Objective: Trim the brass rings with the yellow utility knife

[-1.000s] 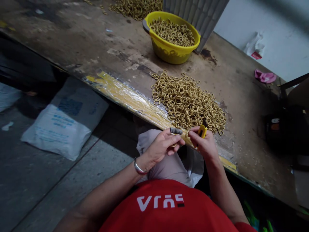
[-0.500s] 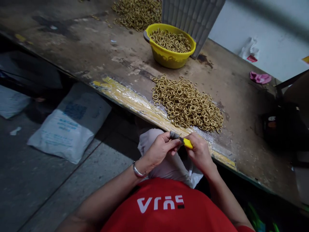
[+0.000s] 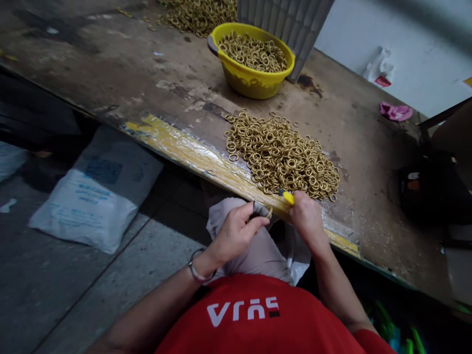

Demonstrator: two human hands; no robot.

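Observation:
My left hand (image 3: 236,231) is closed over my lap, just off the table's front edge. Grey wrapping covers its index fingertip, and a gold-coloured ring (image 3: 269,213) is pinched there, partly hidden. A short yellow-handled knife (image 3: 288,197) with a dark tip sits in my closed right hand (image 3: 307,216); the fist covers most of its handle. Its tip is at the near side of a heap of gold-coloured rings (image 3: 283,152) on the table. A gap separates my two hands.
Behind the heap stands a yellow basin (image 3: 254,83) full of rings, with a grey ribbed panel (image 3: 283,24) next to it. More rings (image 3: 201,17) lie at the back. Yellow tape (image 3: 184,147) lines the table edge. A white sack (image 3: 98,191) lies on the floor at left.
My right hand has moved the knife away from my left hand, up toward the ring heap. My left hand has shifted slightly left. The whole view has moved a little.

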